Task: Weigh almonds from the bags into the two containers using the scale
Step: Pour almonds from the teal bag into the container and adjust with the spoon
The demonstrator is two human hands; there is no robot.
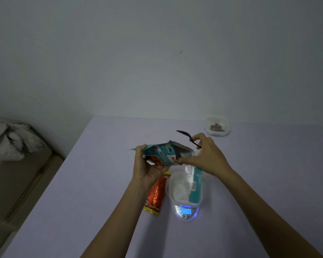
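The left hand (149,169) was closed around the left end of a teal foil snack bag (164,154), gripping it from below with the thumb over its upper edge. The right hand (203,155) pinched the bag's right end, at its silver-lined mouth, between thumb and forefinger, while its other fingers also held a thin black plastic spoon (187,138) whose bowl pointed up and to the far left. The bag lay roughly level between the two hands, raised above the counter (93,192).

Just below and nearer than the hands stood a clear plastic container (177,189) on a small silver digital scale (186,211), its blue display lit; the reading was too small to make out for certain. A teal and clear strip of packaging (195,183) leaned in the container's right side. Just left of the scale, an orange foil bag with yellow trim (156,194) lay flat on the pale lilac counter, partly under the left wrist. At the far right, well apart from the hands, sat a second clear square container (217,127) holding a small heap of brown pieces.
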